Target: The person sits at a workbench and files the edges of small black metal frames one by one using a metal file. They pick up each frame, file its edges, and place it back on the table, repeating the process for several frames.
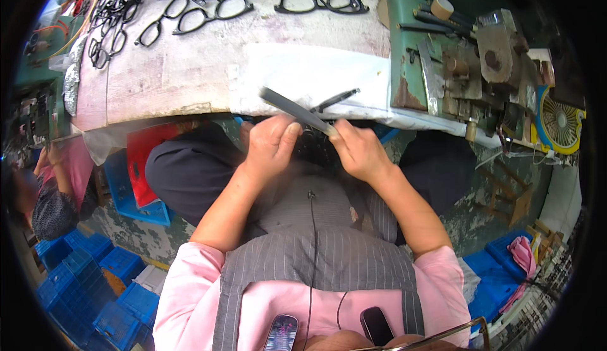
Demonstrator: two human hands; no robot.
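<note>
A flat grey file [294, 109] slants across the space in front of me, its pale end inside my right hand [360, 151], which is closed round it. Its far end reaches over the edge of the white cloth [297, 66]. Just left of the file, my left hand [272, 142] is closed with the thumb on top; what its fingers hold is hidden. Beyond the file, a slim black rod-like piece [336, 100] shows against the cloth; its kind is unclear. Dark, blurred shapes between my hands cannot be made out.
Many black eyeglass frames [212, 15] lie along the back of the worktable [158, 85]. To the right stand a metal clamp-like machine [496, 54], a tape roll [441, 8] and a yellow fan [559, 120]. Blue crates [120, 269] sit on the floor; another person [54, 187] is at far left.
</note>
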